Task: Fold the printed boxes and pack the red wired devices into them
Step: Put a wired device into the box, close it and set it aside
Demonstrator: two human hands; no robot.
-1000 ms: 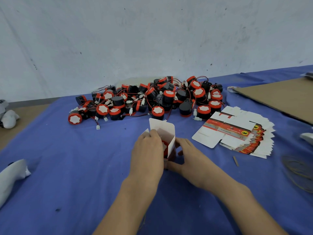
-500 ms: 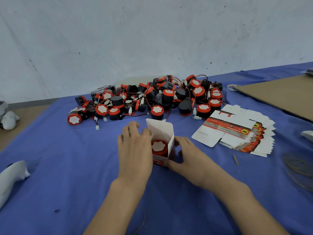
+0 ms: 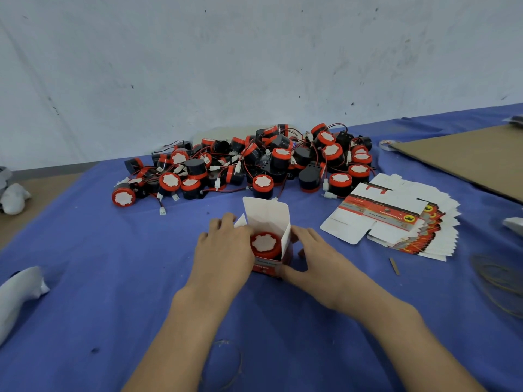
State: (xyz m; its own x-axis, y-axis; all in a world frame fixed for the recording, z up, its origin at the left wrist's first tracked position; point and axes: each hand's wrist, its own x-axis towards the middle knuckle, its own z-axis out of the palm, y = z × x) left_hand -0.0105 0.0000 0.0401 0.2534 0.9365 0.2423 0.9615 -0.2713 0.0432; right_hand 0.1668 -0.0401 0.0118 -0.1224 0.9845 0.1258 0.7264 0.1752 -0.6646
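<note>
- The blue cloth (image 3: 113, 264) has open room to the left of the hands and in front of them toward the near edge; only a white object (image 3: 19, 287) lies at its far left
- Behind the hands, the pile of red wired devices (image 3: 254, 162) runs along the wall side of the cloth, just beyond the box's raised flap
- To the right a fanned stack of flat printed boxes (image 3: 396, 219) lies near the right hand, with a cardboard sheet (image 3: 467, 157) further back and loose rubber bands (image 3: 498, 281) at the right edge
- Both forearms reach in from the near edge and meet at the folded box (image 3: 266, 213), which stands upright in the middle of the cloth with its top flap up
- One red device (image 3: 264, 244) sits inside the box, white face up
- The left hand (image 3: 223, 250) lies palm down against the box's left side, fingers fairly straight and touching the side flap; its thumb seems tucked at the box edge, though it is mostly hidden
- The right hand (image 3: 317, 258) grips the box's right side, thumb on the front lower corner, fingers curled behind
</note>
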